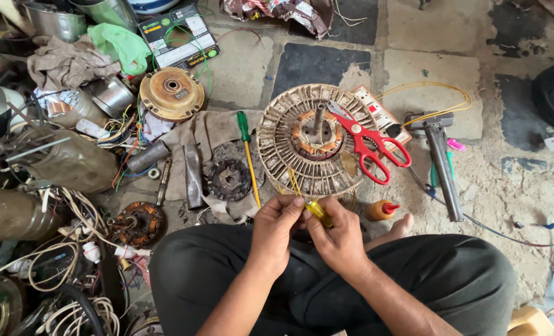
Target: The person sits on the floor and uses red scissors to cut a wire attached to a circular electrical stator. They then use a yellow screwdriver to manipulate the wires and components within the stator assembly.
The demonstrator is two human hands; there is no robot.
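- The fan stator (pixel 314 140), a round, dusty slotted core with orange windings around a central shaft, lies flat on the floor just ahead of the person's crossed legs, within easy reach, it seems.
- The left hand (pixel 276 230), just nearer the person than the stator, is closed in a pinch on thin yellow sleeving (pixel 294 184) that runs up to the stator's near rim.
- The right hand (pixel 339 239), touching the left, is curled shut on the same yellow piece (pixel 318 213), likely steadying it.
- Red-handled scissors (pixel 369 146) rest on the stator's right edge.
- A green-and-yellow screwdriver (pixel 248 155) lies just left of the stator.
- A small glue bottle (pixel 379 210) stands near the stator's lower right.
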